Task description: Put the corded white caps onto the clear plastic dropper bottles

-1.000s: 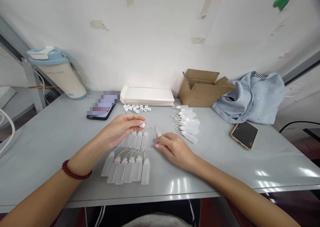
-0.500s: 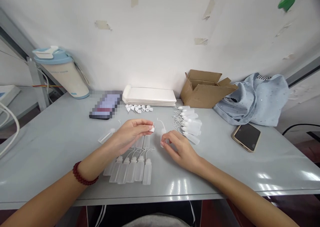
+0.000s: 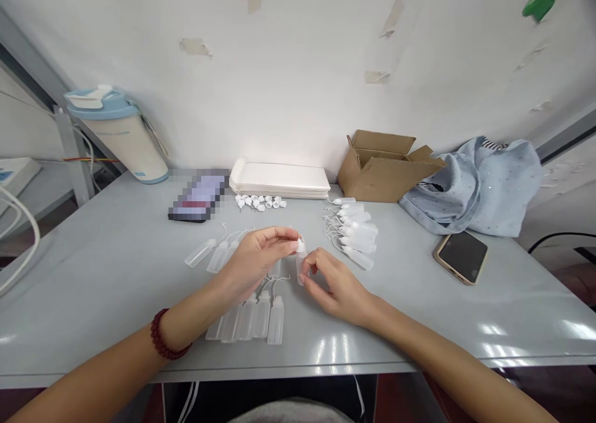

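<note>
We record a translucent plastic squeeze bottle (image 3: 302, 268) held upright over the grey table (image 3: 93, 292), between both hands. The right hand (image 3: 338, 281) grasps the bottle's body in a fingertip pinch. The left hand (image 3: 258, 260), with a red beaded bracelet (image 3: 168, 336) at its wrist, grasps a white cap (image 3: 300, 246) at the bottle's top. Neither hand is clenched. We cannot tell whether the cap is seated on the neck.

Relative to the held bottle, a row of similar bottles (image 3: 261, 317) lies directly below, a small group (image 3: 207, 253) to the left, and a tethered bundle (image 3: 356, 235) to the right. Loose white caps (image 3: 258, 202) lie well behind it.

We note three risks. A slipped pinch could drop the bottle onto the row below and disturb it. Excess finger pressure could deform the soft body. The thin white tethers could snag on neighbouring bottles, and a cap set askew could sit loose.
</note>
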The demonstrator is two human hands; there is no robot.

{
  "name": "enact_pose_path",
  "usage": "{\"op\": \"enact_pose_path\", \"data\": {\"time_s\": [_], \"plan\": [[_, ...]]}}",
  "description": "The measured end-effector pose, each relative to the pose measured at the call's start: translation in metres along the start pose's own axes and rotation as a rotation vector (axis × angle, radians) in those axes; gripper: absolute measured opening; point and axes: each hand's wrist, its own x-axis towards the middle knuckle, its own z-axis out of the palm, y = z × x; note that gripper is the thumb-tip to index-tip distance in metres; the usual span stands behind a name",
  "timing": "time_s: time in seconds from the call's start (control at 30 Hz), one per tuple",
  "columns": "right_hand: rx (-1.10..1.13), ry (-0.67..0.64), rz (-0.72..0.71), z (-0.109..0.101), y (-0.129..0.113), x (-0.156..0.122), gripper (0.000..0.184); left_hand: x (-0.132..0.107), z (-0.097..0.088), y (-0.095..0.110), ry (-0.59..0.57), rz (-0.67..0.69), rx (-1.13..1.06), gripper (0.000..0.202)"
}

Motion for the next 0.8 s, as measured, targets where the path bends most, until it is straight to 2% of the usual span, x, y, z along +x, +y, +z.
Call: {"op": "enact_pose_path", "data": {"time_s": [0.27,0.47,0.6,0.8], "plan": [[0.000,-0.015,-0.009,0.000,-0.001,0.001,0.009,-0.002,-0.002,0.000,-0.017,0.063,0.171,0.017],[0.012,-0.040,-0.073,-0.002,-0.001,-0.001,0.007,-0.003,-0.001,0.006,-0.050,0.033,0.270,0.020],[0.069,-0.041,-0.015,-0.004,-0.004,-0.002,0.005,-0.003,-0.004,0.009,-0.100,0.044,0.288,0.022],[0.236,0.037,0.099,-0.010,-0.010,-0.002,0.004,-0.001,-0.012,0.011,-0.138,0.058,0.234,0.023]]}}
